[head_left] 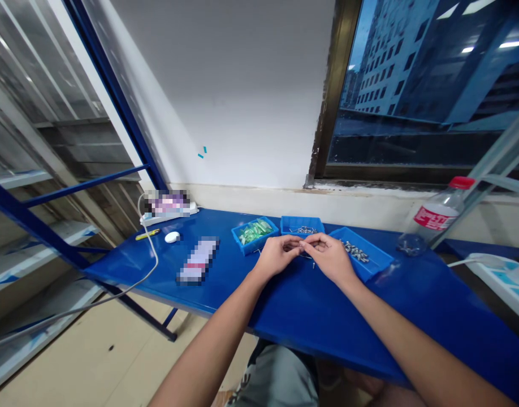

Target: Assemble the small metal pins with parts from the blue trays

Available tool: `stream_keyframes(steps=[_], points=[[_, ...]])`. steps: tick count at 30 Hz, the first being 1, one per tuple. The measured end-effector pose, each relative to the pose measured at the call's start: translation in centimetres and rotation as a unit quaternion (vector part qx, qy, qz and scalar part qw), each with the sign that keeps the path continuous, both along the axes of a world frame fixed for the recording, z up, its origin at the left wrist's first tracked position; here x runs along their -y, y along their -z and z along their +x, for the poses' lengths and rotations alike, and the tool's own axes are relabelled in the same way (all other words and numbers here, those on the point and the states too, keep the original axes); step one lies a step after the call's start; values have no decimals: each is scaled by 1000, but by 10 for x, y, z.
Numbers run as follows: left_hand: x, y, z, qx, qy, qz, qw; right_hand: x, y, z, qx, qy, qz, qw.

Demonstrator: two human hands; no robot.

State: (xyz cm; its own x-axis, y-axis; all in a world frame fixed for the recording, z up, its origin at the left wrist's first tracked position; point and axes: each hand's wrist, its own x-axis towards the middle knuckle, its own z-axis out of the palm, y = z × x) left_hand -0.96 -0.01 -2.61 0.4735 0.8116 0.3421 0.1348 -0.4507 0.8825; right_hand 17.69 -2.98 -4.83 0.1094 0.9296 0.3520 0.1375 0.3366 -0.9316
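Note:
My left hand and my right hand meet at the fingertips above the blue table, both closed in a pinch. Whatever lies between them is too small and covered to make out. Just behind my hands stands a blue bin with thin metal pieces that look like screws. To its left, another blue bin contains green plastic packets. A third blue bin, beside my right hand, carries short shiny metal parts. Small metal pieces show on the table below my fingers.
On the blue table lie a blurred-out phone-like object, a white rounded case and a yellow cutter. A cable runs off the left edge. At right stand a plastic bottle and a white power strip.

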Motion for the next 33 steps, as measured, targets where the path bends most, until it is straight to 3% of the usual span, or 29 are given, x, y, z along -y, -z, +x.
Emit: stream_keyframes(steps=[5,12,17,26,33], points=[[1,-4,-1,-13,-16,13,1000,2,-3,-2,23,2,10,1000],[-2,2,-2,-12,-29,14,999,3,-9,1,174,48,77,981],[-1,2,-2,-32,-32,29,999,5,-10,1,230,26,113,966],[3,-3,-3,-37,-27,25,999,7,-12,1,266,47,120,955],[7,-10,-5,-58,-29,28,998,7,-12,-1,208,9,102,973]])
